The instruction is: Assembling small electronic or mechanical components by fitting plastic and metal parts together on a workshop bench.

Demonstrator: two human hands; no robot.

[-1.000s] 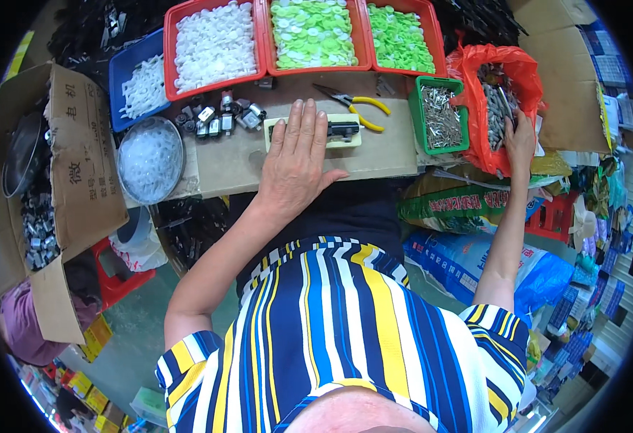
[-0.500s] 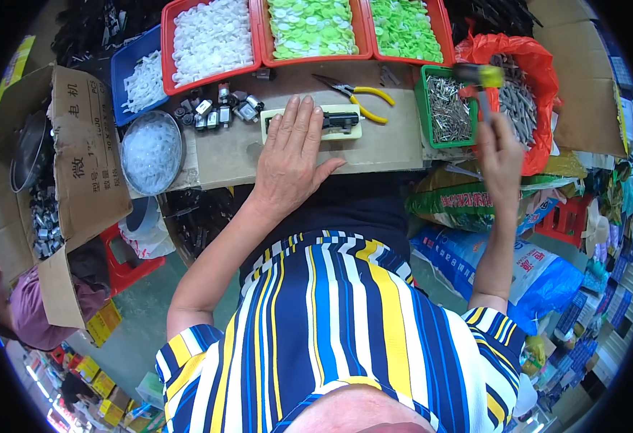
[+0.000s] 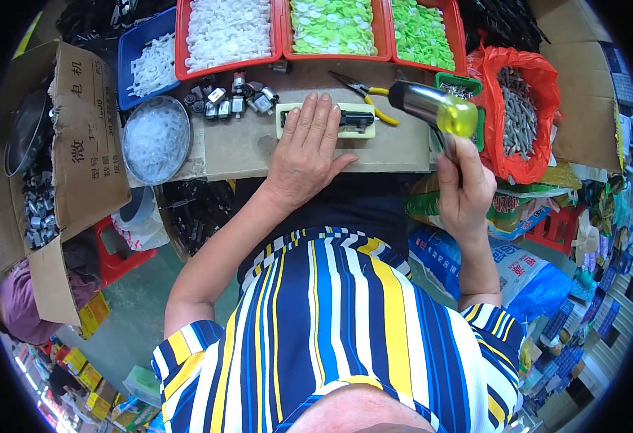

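My left hand point(image 3: 309, 155) lies flat, fingers spread, on the brown work board point(image 3: 237, 148), covering the left part of a pale rectangular fixture point(image 3: 356, 121) with a dark piece on it. My right hand point(image 3: 464, 187) is raised at the right of the board and grips the handle of a mallet point(image 3: 435, 108) with a shiny metal head and a yellow-green face, held tilted above the board's right end. Yellow-handled pliers point(image 3: 367, 92) lie just behind the fixture.
Red bins of white pieces point(image 3: 226, 29) and green pieces point(image 3: 338, 25) line the back, with a blue bin point(image 3: 147, 54) and a round clear tub point(image 3: 156, 138) at left. Small dark parts point(image 3: 233, 101) sit nearby. A red bag of metal pins point(image 3: 522, 115) is right, a cardboard box point(image 3: 71, 144) left.
My right hand came back from the red bag at the right, bringing the mallet up and over the board's right end. My left hand stayed flat on the fixture.
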